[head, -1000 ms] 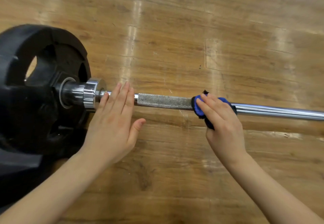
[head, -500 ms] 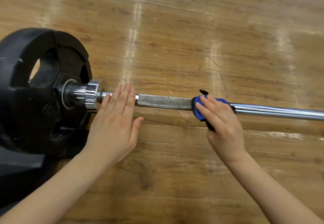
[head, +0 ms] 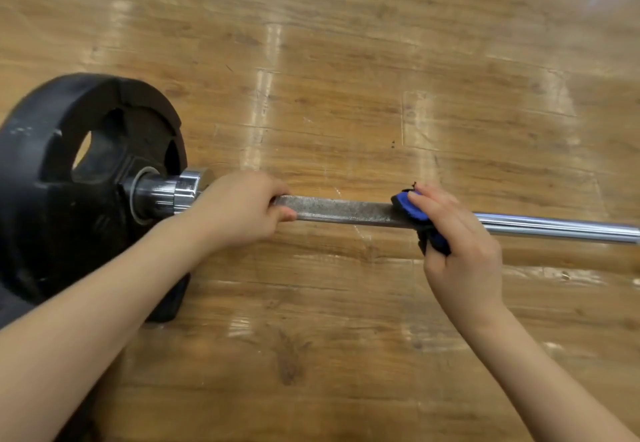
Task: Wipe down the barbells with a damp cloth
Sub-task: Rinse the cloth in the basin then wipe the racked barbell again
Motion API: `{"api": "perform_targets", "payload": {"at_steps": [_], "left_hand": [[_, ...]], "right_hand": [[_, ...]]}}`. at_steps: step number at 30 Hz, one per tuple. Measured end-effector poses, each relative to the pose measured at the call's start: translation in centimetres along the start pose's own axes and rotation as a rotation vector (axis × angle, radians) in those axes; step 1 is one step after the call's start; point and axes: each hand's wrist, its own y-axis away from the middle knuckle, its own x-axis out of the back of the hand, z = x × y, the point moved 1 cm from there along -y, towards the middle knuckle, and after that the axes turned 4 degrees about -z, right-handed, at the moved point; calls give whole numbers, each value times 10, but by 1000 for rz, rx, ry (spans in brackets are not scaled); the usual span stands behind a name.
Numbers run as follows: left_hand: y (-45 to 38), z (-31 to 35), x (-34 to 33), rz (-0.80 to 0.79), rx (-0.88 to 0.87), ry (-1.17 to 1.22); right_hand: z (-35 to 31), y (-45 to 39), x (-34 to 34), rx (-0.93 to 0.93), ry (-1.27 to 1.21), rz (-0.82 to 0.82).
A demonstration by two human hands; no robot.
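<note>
A steel barbell bar (head: 346, 211) runs left to right across the wooden floor, knurled in the middle and smooth chrome to the right. My left hand (head: 239, 208) grips the bar beside the chrome collar (head: 183, 190), fingers curled over it. My right hand (head: 460, 244) holds a blue cloth (head: 407, 208) wrapped round the bar where the knurling ends, fingers laid over the top. Part of the cloth hangs below the bar under my palm.
A black weight plate (head: 69, 171) sits on the bar's left end and rests on the floor. Glossy wooden floorboards (head: 346, 337) fill the view. A dark shape lies at the lower left edge under my left arm.
My left hand lay flat over the bar with straight fingers; now its fingers are curled round the bar. The right hand and cloth stay at about the same spot.
</note>
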Motion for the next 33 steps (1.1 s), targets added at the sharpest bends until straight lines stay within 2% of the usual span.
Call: {"api": "perform_targets", "payload": {"at_steps": [2,4,6,9,10,12,15,20,22,24,28,30,33], "left_hand": [[-8,-2,9,-183,39,122],[-14,-1,15,-269,65,163],[-5,1,9,-178,77,112],[31,0,-14,208,90,63],[43,-1,-23,288,62,-9],[55,-5,-39,286,43,-158],[56,-5,-48,256,48,-195],[54,-3,-47,305,62,-238],[54,-2,-49,301,65,-260],[54,-1,-50,304,75,-249],[53,0,-51,331,84,-223],[54,-1,-52,344,72,-213],[54,-1,-50,348,75,-197]], "right_hand": [[-8,-8,0,5,-19,21],[-20,-15,-8,49,-31,20],[-37,-23,-22,125,-32,-18],[-63,-31,-51,262,-16,-131],[-69,-31,-60,316,11,-180],[-72,-27,-72,407,63,-278],[-55,-22,-67,415,51,-319],[-3,1,-27,145,110,-189],[-3,4,-21,65,133,-140],[-22,-5,-32,113,114,-133],[-64,-25,-70,366,41,-242],[-52,-20,-65,365,40,-298],[-9,-1,-33,246,115,-285]]}}
